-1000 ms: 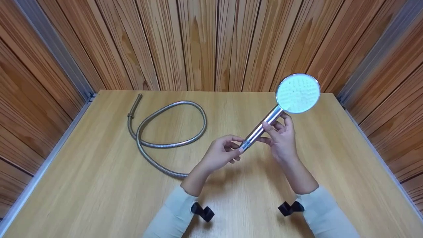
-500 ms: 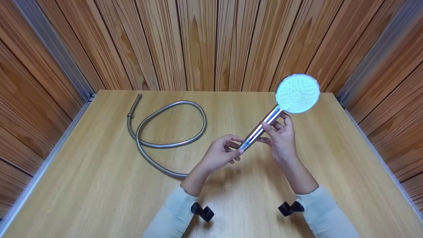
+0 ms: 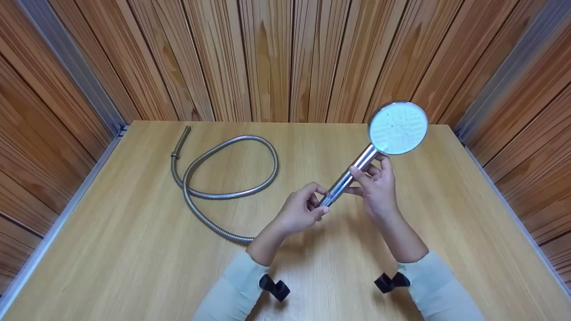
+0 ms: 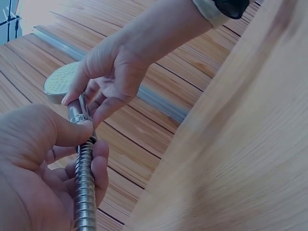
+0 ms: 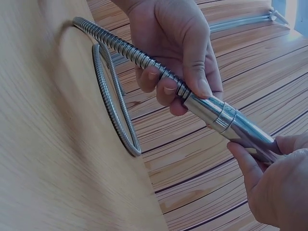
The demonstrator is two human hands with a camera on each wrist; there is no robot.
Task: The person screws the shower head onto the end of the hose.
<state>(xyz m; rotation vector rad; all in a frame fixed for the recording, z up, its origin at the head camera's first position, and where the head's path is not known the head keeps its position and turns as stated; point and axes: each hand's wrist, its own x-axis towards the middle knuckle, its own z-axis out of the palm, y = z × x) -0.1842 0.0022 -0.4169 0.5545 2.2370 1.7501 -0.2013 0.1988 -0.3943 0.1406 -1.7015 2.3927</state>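
A chrome hand shower with a round pale spray face (image 3: 398,128) is held above the table, slanting up to the right. My right hand (image 3: 379,191) grips its handle (image 3: 357,167) between thumb and fingers. Against the lower end of that handle sits the smooth end nut (image 5: 204,107) of a metal shower hose (image 4: 85,192), in line with it. My left hand (image 3: 296,211) holds the hose end, thumb on the nut and fingers curled beneath, as the right wrist view shows. The hose (image 3: 215,196) runs from behind my left wrist into a loop on the table.
The hose's free end, with a small collar (image 3: 175,155), points toward the back left of the wooden table (image 3: 134,267). Wood-plank walls (image 3: 272,58) with grey metal corner strips close in the back and both sides. Black wrist mounts (image 3: 274,287) sit on the sleeves.
The hand shower has shifted slightly left and down, and its spray face has turned a little. My left thumb has slid lower and its index finger is more bent. The looped hose lies the same.
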